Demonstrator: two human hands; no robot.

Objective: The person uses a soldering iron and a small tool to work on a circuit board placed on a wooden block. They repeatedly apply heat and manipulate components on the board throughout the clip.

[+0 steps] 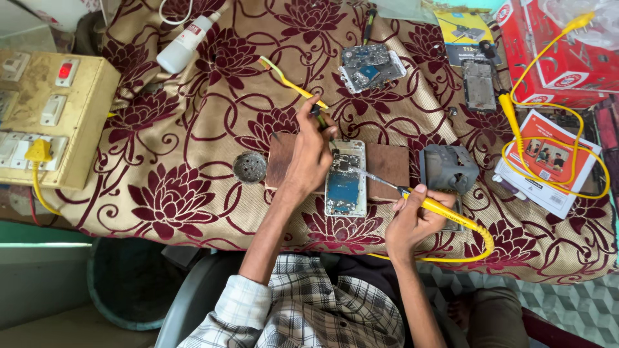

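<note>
At the worktop's centre, on a brown wooden board (pixel 387 161) over the floral cloth (pixel 193 193), lies the opened phone (pixel 345 179), back up with its blue innards showing. My left hand (pixel 309 154), at the phone's 10 o'clock, has its grip pinched around a thin dark tool (pixel 317 115) whose tip comes down near the phone's top edge. My right hand (pixel 412 216), at the phone's 4 o'clock, has its grip closed around the yellow soldering iron (pixel 445 209), its metal tip reaching over the phone's upper right part; a grey stand (pixel 448 167) sits at the hand's 1 o'clock.
</note>
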